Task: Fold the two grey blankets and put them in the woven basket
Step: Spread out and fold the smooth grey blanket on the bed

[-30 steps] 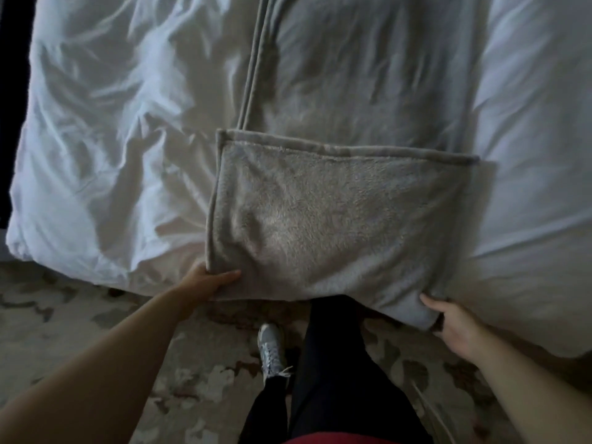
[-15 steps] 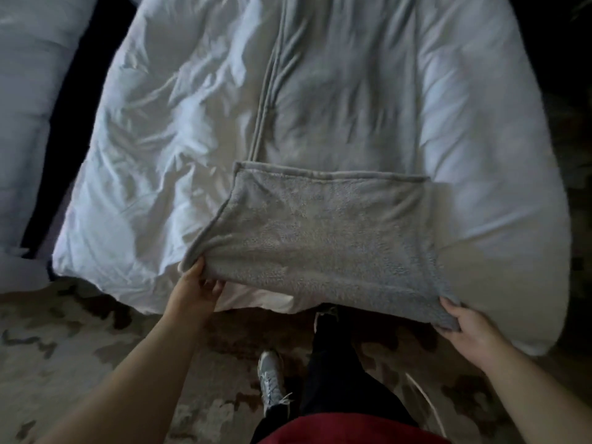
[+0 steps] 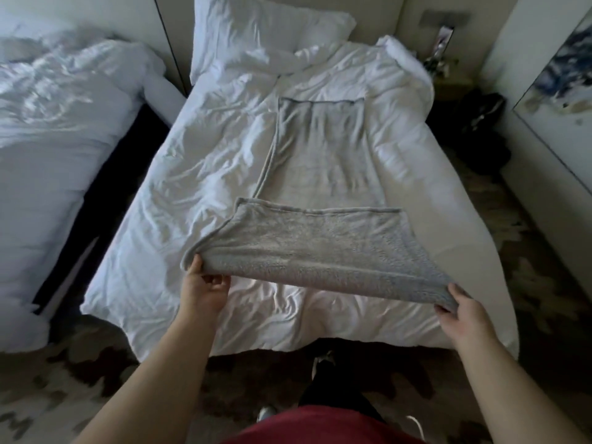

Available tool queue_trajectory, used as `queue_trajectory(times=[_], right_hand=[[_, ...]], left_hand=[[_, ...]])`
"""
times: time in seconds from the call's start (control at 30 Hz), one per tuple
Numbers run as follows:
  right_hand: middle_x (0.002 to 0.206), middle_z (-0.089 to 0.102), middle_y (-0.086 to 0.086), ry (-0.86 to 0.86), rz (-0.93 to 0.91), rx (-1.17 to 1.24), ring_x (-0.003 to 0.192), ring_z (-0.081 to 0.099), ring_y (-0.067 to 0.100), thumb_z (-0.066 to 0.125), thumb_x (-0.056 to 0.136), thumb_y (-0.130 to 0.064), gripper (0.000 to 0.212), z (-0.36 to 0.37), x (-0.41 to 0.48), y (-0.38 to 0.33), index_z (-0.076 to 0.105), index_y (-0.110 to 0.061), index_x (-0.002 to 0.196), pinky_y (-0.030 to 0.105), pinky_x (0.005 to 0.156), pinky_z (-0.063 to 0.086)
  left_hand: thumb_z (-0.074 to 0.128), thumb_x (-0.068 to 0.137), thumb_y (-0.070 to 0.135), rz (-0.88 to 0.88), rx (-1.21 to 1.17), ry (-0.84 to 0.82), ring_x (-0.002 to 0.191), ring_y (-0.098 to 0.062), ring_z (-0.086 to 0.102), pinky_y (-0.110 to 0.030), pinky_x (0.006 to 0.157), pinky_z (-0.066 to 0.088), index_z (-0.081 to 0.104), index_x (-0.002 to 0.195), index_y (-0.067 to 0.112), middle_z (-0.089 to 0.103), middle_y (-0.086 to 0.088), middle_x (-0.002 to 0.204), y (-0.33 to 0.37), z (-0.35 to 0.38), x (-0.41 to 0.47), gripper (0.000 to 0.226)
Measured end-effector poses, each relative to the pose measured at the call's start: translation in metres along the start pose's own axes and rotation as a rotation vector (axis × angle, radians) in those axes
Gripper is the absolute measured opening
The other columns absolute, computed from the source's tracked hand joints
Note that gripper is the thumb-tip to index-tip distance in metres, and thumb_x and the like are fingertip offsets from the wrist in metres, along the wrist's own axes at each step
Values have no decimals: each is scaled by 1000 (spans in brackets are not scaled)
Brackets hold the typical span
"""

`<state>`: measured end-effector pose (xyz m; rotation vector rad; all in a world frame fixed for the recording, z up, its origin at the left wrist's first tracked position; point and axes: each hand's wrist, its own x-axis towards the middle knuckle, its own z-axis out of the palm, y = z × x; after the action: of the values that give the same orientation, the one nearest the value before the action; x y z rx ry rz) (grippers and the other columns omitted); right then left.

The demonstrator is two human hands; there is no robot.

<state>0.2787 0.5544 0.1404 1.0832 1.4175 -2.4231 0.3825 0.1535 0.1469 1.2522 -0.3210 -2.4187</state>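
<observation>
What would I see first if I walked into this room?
A long soft grey blanket lies down the middle of the rumpled white duvet. The left hand and right hand grip its near corners, holding that end up above the duvet.

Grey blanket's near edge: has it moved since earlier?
Yes. Held by the left hand and right hand, the near edge of the grey blanket hung over the foot end of the white duvet; now it is raised further up, toward the pillow.

Both hands [image 3: 205, 291] have lifted the grey blanket's [image 3: 320, 251] near edge higher above the bed [image 3: 192, 187]
</observation>
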Motion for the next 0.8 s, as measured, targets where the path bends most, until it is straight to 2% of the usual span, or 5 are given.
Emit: queue_trajectory(times=[0.2,0.3,0.47,0.67,0.8], right_hand=[[117,65,7,-54,25,379,110,59,24,54,95,-20,26,-37,-49,36,61,-16,119,38,85,48],[114,65,12,-27,89,519,104,59,30,57,92,-20,22,-42,-66,50,63,-14,113,43,91,45],[104,65,14,-16,98,561,92,60,32,60,90,-17,16,-34,-74,49,65,-13,104,43,95,43],[102,70,16,-83,42,595,96,65,32,60,89,-15,18,-13,-70,35,65,-8,105,42,80,52],[102,72,14,-115,22,619,95,68,31,62,87,-14,25,6,-61,21,64,-9,111,40,70,55]], left_hand=[[61,78,18,-21,-165,-104,106,-21,64,-33,88,53,59,121,8,67,-8,113,10,-27,-39,44],[60,59,15,-23,-210,-148,93,-25,67,-35,75,54,57,126,8,69,-11,104,12,-38,-53,68],[52,60,13,-109,-236,-173,99,-39,63,-44,72,49,56,121,-2,66,-23,108,14,-36,-60,63],[55,56,10,-130,-326,-209,90,-29,69,-33,67,55,57,129,9,70,-12,103,24,-13,-47,73],[62,45,0,-160,-412,-242,111,-14,61,-22,90,50,59,123,12,60,5,120,29,8,-27,80]])
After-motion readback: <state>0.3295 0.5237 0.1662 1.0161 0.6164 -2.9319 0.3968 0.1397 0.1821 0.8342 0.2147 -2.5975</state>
